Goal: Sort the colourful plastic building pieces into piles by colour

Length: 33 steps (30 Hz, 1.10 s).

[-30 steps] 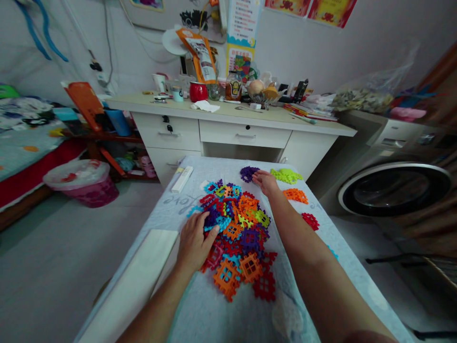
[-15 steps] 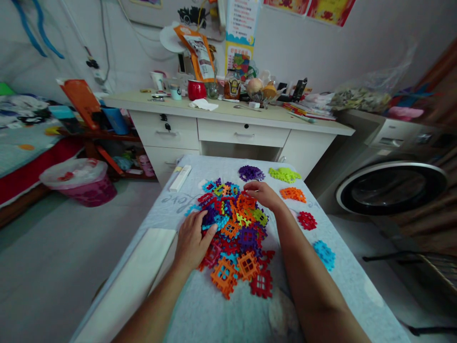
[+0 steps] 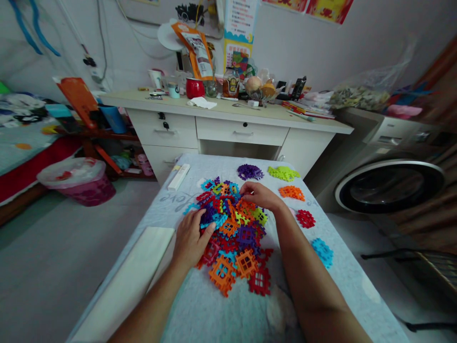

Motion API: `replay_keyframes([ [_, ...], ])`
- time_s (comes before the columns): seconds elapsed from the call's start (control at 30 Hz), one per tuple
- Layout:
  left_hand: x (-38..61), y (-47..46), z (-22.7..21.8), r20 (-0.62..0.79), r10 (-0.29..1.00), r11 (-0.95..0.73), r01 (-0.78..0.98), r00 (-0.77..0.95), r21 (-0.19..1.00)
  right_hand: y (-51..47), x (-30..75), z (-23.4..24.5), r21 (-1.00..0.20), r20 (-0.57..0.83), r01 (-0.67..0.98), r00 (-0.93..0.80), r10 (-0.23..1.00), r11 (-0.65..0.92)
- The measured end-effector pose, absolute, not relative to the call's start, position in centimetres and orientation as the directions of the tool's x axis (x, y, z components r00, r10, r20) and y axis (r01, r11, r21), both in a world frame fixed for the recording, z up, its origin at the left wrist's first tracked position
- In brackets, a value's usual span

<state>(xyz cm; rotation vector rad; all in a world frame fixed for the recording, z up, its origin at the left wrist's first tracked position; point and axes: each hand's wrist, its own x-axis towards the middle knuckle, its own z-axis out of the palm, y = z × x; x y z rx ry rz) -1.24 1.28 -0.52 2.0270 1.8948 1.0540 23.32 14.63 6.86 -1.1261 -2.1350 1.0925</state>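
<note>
Against the far wall (image 3: 321,52) stands a white desk (image 3: 221,127), its top crowded with a red jar (image 3: 195,88), an orange bag (image 3: 200,56) and other small things; to its right is a washing machine (image 3: 352,147). Nearer, I look down on a cloth-covered table (image 3: 200,314), with a pink bin (image 3: 93,188) on the floor to its left.

On the middle of the table lies the pile (image 3: 228,226): flat, notched plastic pieces in orange, red, purple, blue and green, overlapping one another. Two orange pieces and a red piece (image 3: 260,281) lie at its near edge.

I have the left hand (image 3: 189,240) palm down at the pile's left side, fingers loosely spread and thumb apart, its fingertips at some blue pieces. The right hand (image 3: 263,196) is over the pile's far right part, fingers bent down toward the pieces; with the tips partly hidden from me, I cannot tell whether it grips one.

Beyond and to the right of the pile, I count five one-colour groups in a curve, each apart from the next: purple group (image 3: 250,171), green group (image 3: 283,173), orange group (image 3: 292,192), red group (image 3: 306,218), and blue group (image 3: 322,252) closest to me. A white box (image 3: 179,177) lies near the far left corner, and a white board (image 3: 143,271) along the left edge.
</note>
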Motion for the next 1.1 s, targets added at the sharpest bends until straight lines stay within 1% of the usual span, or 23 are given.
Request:
replay_keyframes([
  [0.07,-1.2,1.3,-0.5,0.367,0.928,-0.172,0.805,-0.061,0.568,14.5,23.6,7.1,-0.875,0.016,0.388,-0.576,0.817,0.291],
  [0.17,-1.3,1.3,-0.7,0.366,0.928,-0.175,0.798,-0.061,0.576,14.3,23.8,7.5,-0.911,-0.001,0.331,-0.596,0.803,0.245],
  [0.23,-1.3,1.3,-0.8,0.372,0.926,-0.178,0.799,-0.061,0.574,14.3,23.9,7.7,-0.931,0.015,0.290,-0.577,0.817,0.222],
  [0.3,-1.3,1.3,-0.8,0.378,0.924,-0.183,0.803,-0.056,0.567,14.4,24.2,7.7,-0.949,0.041,0.246,-0.519,0.854,0.195],
  [0.37,-1.3,1.3,-0.8,0.379,0.924,-0.183,0.806,-0.055,0.563,14.8,24.4,7.3,-0.965,0.070,0.204,-0.409,0.910,0.166],
  [0.47,-1.3,1.3,-0.6,0.374,0.926,-0.179,0.804,-0.058,0.567,16.0,24.6,5.8,-0.986,0.075,0.135,-0.139,0.987,0.094],
  [0.57,-1.3,1.3,-0.6,0.373,0.926,-0.180,0.802,-0.057,0.570,17.6,24.4,4.1,-0.998,-0.020,0.056,0.109,0.994,-0.026],
  [0.63,-1.3,1.3,-0.6,0.376,0.925,-0.179,0.802,-0.061,0.571,18.8,24.0,3.5,-0.996,-0.090,-0.007,0.191,0.977,-0.091],
  [0.73,-1.3,1.3,-0.6,0.379,0.923,-0.175,0.803,-0.068,0.570,20.7,23.1,3.5,-0.988,-0.143,-0.095,0.248,0.958,-0.123],
  [0.87,-1.3,1.3,-0.6,0.389,0.918,-0.179,0.801,-0.073,0.572,23.2,21.8,4.4,-0.978,-0.167,-0.165,0.281,0.945,-0.124],
  [1.0,-1.3,1.2,-0.5,0.384,0.920,-0.177,0.800,-0.072,0.574,24.3,21.1,4.7,-0.978,-0.155,-0.180,0.295,0.943,-0.105],
  [1.1,-1.4,1.3,-0.6,0.369,0.927,-0.167,0.805,-0.068,0.569,23.9,21.4,4.3,-0.985,-0.112,-0.160,0.284,0.952,-0.068],
])
